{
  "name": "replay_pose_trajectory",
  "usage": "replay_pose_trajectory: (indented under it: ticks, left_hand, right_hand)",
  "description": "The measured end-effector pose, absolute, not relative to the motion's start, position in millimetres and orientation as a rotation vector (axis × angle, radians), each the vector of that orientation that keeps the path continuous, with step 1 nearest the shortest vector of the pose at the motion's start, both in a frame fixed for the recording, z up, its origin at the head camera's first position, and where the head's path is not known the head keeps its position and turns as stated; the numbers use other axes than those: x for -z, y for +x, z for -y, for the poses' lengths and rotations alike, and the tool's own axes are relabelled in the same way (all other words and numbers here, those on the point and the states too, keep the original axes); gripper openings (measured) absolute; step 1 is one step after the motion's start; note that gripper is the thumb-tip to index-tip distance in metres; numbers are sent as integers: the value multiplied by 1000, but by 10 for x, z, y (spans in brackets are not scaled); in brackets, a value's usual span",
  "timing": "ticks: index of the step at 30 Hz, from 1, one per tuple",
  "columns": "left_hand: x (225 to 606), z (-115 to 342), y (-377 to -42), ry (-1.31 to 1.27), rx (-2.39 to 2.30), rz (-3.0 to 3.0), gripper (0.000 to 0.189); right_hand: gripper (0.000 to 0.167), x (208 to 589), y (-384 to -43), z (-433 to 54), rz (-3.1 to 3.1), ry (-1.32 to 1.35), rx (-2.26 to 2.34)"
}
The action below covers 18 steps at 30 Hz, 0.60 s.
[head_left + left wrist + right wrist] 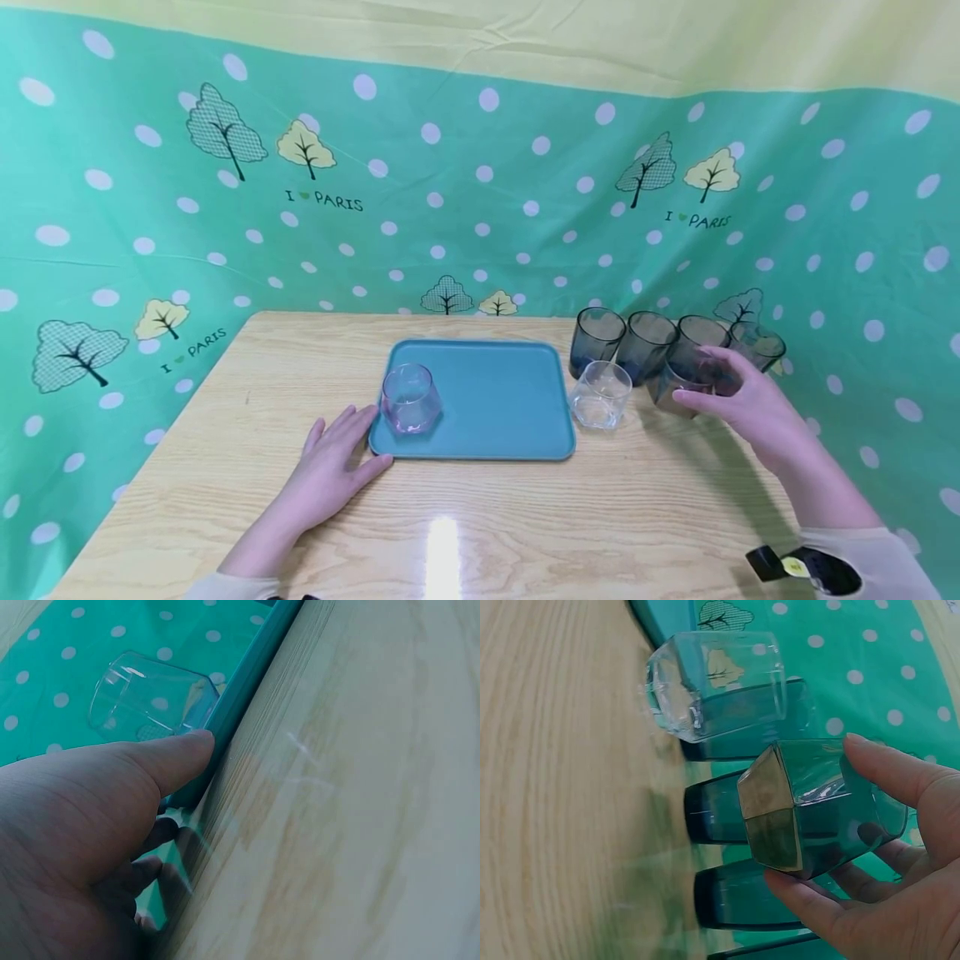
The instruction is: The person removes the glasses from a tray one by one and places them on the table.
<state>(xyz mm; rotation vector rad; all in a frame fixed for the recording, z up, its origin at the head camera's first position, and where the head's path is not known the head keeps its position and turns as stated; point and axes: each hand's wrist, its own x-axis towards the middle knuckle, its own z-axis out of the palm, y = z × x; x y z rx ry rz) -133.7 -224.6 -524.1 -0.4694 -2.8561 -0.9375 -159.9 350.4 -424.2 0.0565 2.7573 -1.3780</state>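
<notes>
My left hand [333,467] rests at the left edge of a blue tray [495,400], its thumb at the rim in the left wrist view. A pink-tinted glass [411,402] stands upright on the tray's left part, close to those fingers. At the right, my right hand [753,412] grips a grey-tinted glass [817,810] with a faceted base, thumb on one side and fingers round the other. That glass is held above the table, in front of a row of dark tall glasses [596,343]. Beside the tray's right edge stands a clear faceted glass [602,398].
The dark glasses stand close together along the back right of the wooden table [480,517]. Behind the table hangs a green dotted curtain [480,200], near the tray's far side and the glasses.
</notes>
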Motion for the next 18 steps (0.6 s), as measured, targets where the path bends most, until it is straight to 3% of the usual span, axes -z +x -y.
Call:
replay_pose_trajectory:
  ticks: [9, 18]
  left_hand:
    - [5241, 2247, -1343, -480, 933, 2860, 82]
    - [5240, 2242, -1349, -476, 937, 2865, 82]
  right_hand:
    - [93, 4417, -1658, -3488, -2766, 26, 1446]
    - [98, 4497, -1696, -3469, -2727, 55, 1451]
